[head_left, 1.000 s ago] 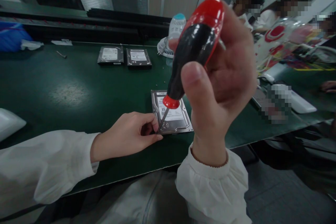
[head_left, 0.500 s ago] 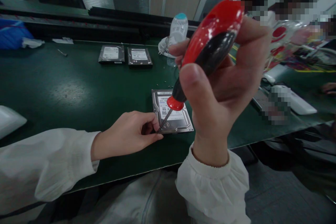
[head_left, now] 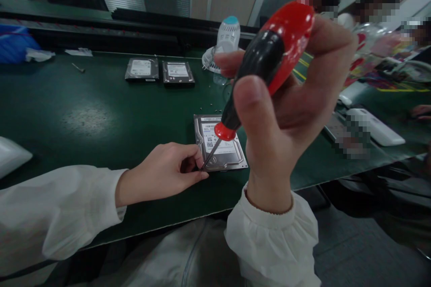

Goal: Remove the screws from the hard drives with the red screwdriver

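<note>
A hard drive (head_left: 232,158) lies label-up on the green table. My right hand (head_left: 286,121) is closed around the red and black handle of a screwdriver (head_left: 264,56). The screwdriver slants down to the left, its tip at the near left corner of the hard drive. At that same corner my left hand (head_left: 168,166) is closed, thumb and fingers gripping the drive's edge close beside the tip. Whatever lies right under the tip is hidden by the fingers. Several tiny screws (head_left: 211,104) are scattered just beyond the drive.
Two other hard drives (head_left: 142,69) (head_left: 178,73) lie farther back. Behind my right hand stands a white fan (head_left: 229,38) with a blue top. A blue bag (head_left: 16,45) is at the far left. White devices (head_left: 375,128) and other people are on the right.
The screwdriver handle has turned in my right hand, so its black grip now faces more toward me. My left hand and the hard drive stay in place.
</note>
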Demonstrator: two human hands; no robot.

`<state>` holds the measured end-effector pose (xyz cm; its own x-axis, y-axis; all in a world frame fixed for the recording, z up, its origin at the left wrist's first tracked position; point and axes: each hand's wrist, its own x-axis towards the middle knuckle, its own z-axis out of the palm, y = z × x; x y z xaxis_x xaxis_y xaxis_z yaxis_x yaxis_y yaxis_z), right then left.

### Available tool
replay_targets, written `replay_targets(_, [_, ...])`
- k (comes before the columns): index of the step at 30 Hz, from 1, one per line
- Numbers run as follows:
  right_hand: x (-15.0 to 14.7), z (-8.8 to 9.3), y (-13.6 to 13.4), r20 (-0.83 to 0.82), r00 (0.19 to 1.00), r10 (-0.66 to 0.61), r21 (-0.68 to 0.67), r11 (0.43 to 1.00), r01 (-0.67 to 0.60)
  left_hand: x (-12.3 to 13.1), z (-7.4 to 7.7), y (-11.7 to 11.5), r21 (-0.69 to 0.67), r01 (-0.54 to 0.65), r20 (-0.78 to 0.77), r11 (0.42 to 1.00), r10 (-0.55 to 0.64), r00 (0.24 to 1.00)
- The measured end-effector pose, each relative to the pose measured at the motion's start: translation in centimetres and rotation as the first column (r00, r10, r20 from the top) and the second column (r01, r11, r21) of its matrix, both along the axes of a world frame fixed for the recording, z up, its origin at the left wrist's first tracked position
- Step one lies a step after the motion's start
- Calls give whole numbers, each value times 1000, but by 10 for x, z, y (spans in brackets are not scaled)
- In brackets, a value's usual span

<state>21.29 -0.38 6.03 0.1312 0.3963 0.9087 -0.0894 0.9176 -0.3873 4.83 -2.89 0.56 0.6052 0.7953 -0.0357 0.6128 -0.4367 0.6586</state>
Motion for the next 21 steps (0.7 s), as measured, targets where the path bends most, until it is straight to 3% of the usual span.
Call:
replay_targets(7, [2, 3, -3, 37, 983, -183, 34, 983, 181, 0, 0, 0, -8, 8, -1, 1000, -8, 1000])
replay_targets(18, [3, -5, 7, 46, 999, 6, 15, 1000, -7, 0, 1, 0, -13, 6, -8, 1000, -6, 1000])
replay_targets(21, [5, -5, 9, 63, 998, 9, 9, 1000, -9, 0, 1, -1, -17, 5, -9, 1000, -6, 1000])
